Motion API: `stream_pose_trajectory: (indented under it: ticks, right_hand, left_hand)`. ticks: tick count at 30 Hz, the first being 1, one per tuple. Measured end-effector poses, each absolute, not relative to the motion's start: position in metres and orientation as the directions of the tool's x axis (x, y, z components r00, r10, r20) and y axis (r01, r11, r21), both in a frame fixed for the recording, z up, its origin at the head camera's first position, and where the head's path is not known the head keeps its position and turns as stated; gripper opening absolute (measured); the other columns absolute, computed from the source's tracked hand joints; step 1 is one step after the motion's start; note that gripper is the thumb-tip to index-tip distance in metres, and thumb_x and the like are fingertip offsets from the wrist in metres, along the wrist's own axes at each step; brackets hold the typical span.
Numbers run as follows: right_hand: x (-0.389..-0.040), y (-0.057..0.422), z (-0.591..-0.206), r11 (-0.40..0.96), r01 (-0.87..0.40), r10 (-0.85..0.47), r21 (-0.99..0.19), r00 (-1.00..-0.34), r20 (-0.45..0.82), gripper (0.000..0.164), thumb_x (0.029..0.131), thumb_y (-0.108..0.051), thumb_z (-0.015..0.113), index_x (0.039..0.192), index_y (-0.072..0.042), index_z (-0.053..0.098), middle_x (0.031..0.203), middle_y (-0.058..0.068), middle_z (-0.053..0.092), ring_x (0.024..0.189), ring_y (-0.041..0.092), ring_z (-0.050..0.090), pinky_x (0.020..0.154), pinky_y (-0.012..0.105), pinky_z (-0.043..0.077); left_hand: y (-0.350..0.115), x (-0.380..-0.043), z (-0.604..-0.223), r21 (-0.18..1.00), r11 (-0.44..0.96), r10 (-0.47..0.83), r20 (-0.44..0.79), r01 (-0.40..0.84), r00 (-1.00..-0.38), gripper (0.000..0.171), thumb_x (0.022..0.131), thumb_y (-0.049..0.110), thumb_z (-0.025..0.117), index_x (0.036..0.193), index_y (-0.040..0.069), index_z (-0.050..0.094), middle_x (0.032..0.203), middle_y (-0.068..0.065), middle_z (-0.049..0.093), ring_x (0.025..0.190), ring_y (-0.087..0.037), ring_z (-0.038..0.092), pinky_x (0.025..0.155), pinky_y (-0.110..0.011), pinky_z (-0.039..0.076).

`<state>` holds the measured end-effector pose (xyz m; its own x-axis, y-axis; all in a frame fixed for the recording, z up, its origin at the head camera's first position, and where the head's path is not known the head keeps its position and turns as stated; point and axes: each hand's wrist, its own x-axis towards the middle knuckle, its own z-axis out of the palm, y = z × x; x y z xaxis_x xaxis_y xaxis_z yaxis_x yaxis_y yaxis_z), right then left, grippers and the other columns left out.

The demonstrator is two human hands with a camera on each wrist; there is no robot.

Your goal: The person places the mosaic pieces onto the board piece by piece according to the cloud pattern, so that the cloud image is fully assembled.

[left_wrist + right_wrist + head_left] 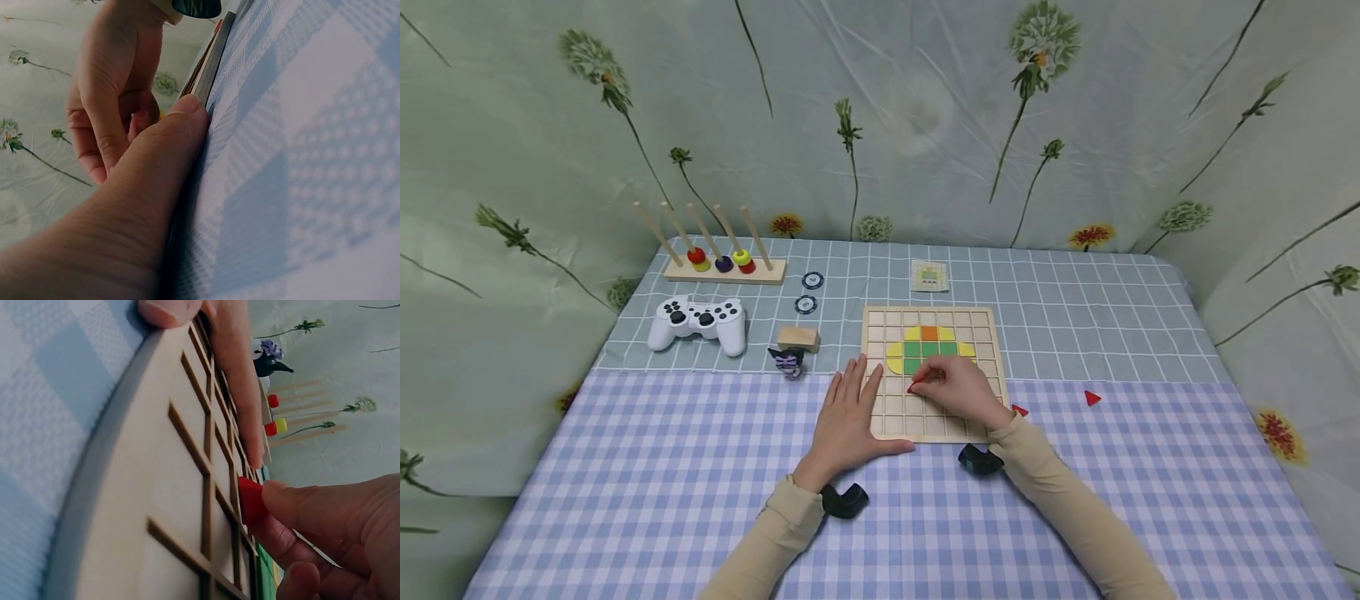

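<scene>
A square wooden grid board (887, 427) lies on the table. Yellow, green (948, 349) and orange (928, 332) pieces fill part of its upper middle. My left hand (844, 417) rests at the board's left side with straight, spread fingers, its thumb along the front edge. Over the middle cells, my right hand (958, 387) pinches a small red triangle piece (251, 500) between thumb and fingers. In the right wrist view the piece is at the grid; whether it sits in a cell I cannot tell. One loose red triangle (1019, 410) lies beside the right wrist, another (1092, 398) farther right.
Behind the board lies a small pattern card (929, 276). To the left are a wooden block (798, 338), a dark figurine (788, 362), two round chips (806, 304), a white game controller (696, 325) and a peg stand (726, 272) with coloured beads.
</scene>
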<state>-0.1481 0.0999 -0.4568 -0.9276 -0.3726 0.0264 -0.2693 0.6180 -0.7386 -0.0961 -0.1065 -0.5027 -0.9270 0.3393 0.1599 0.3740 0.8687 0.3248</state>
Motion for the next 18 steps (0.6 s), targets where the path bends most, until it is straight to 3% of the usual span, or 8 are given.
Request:
stream_pose_trajectory:
  ticks: [18]
  right_hand:
    - [-0.1457,0.0937,-0.4569,0.752,-0.314,-0.342,-0.58,-0.937,0.063,0.005,0.079,-0.022,0.078,0.08,-0.018,0.076,0.077,-0.009,0.06,0.073,0.011,0.057,0.063,0.03,0.046]
  left_hand:
    - [-0.1064,-0.0958,-0.5021,0.319,0.878,0.334,0.125,0.356,-0.934,0.122,0.063,0.085,0.055,0.152,0.01,0.021,0.157,-0.014,0.011,0.143,-0.027,0.004,0.114,-0.04,0.002]
